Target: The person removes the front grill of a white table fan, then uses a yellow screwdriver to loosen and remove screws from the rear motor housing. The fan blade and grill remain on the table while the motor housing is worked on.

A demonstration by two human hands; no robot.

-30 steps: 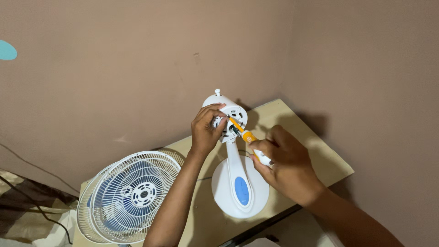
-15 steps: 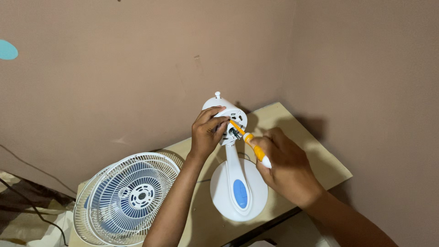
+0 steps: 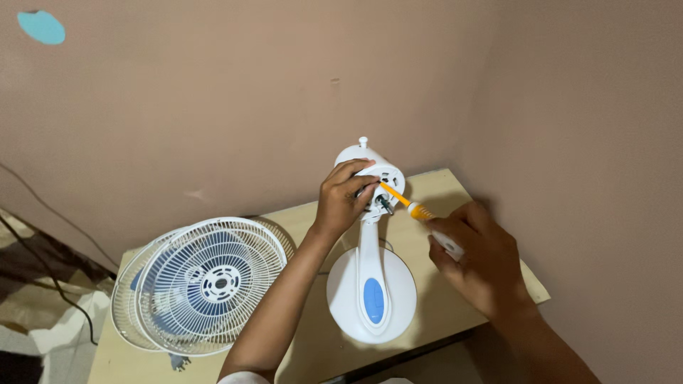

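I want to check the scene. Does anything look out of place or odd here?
Yes. The fan stand has no grille or blades: its motor head is bare. The grilles lie flat on the table, beside the stand.

One white plastic fan body (image 3: 370,235), comprising one round motor housing (image 3: 376,171), one upright neck and one oval base with one blue oval panel (image 3: 373,300). One yellow-shafted screwdriver with a white handle (image 3: 418,212). Two round white wire fan grilles (image 3: 206,281), stacked and overlapping. One pale wooden table (image 3: 491,249). One black cable (image 3: 43,263). Two hands: one left hand (image 3: 345,195), one right hand (image 3: 480,259). One turquoise patch on the wall (image 3: 41,26).
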